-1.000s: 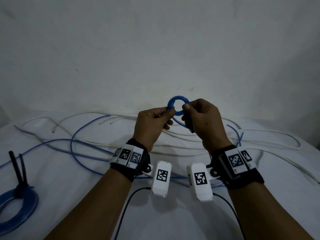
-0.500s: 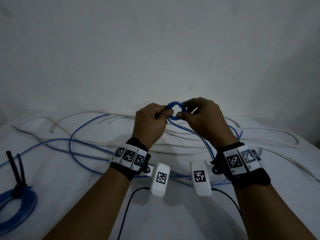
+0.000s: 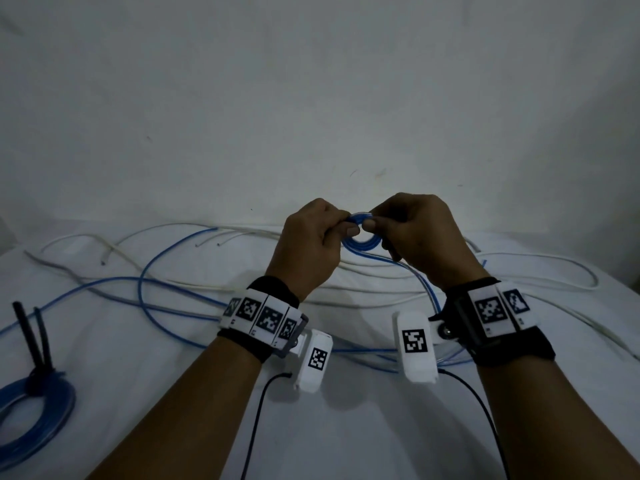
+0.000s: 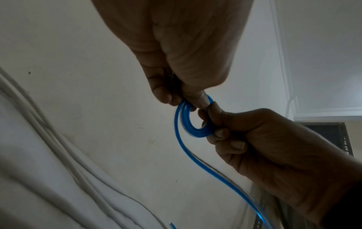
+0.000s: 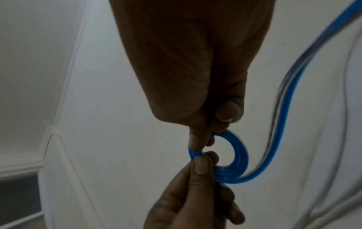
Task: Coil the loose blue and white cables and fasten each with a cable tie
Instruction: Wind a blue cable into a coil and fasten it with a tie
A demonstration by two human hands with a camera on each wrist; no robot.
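Both hands are up off the sheet (image 3: 346, 427), meeting over a small blue coil (image 3: 361, 241). The left hand (image 3: 308, 247) pinches its left side between thumb and curled fingers; the right hand (image 3: 420, 237) pinches the right side the same way — neither has a finger loose. The coil is a few tight turns, held in the air between them, and its blue tail (image 3: 427, 292) drops away under the right wrist. Loose white cables (image 3: 540, 285) sprawl behind. At far left lies a finished coil (image 3: 38, 410), bound by a black tie (image 3: 33, 336).
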